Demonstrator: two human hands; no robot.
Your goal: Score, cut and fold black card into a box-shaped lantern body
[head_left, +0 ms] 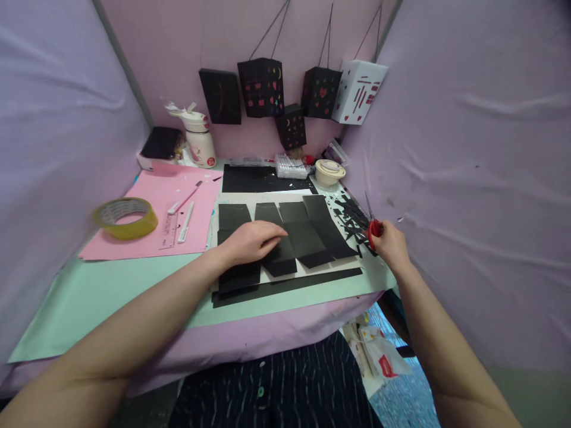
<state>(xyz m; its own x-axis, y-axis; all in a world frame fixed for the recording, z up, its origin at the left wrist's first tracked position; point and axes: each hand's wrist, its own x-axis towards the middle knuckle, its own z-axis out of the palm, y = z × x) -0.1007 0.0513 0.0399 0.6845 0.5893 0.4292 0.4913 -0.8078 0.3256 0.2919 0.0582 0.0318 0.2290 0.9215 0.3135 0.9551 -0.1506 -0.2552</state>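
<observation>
Near the table's right edge, my right hand (pixel 391 244) is closed around the red handles of scissors (pixel 373 230), whose blades point up and away. My left hand (pixel 256 241) lies on a folded black card sheet (pixel 307 229), fingers stretched to the right and thumb a little apart. Slits divide the card's far and near edges into flaps, and creases run across it. A pale board (pixel 279 275) lies under the card. Along its near side is a long black strip (pixel 289 286). Small black offcuts (pixel 350 217) are scattered by the scissors.
At left are yellow tape (pixel 125 217), a pink sheet (pixel 147 190), a pen (pixel 186 222), a craft knife (pixel 185 199) and a clear ruler (pixel 168 230). Behind stand a bottle (pixel 200 142) and a cream bowl (pixel 330 172). Paper lanterns (pixel 261 89) hang above. Cloth walls enclose both sides.
</observation>
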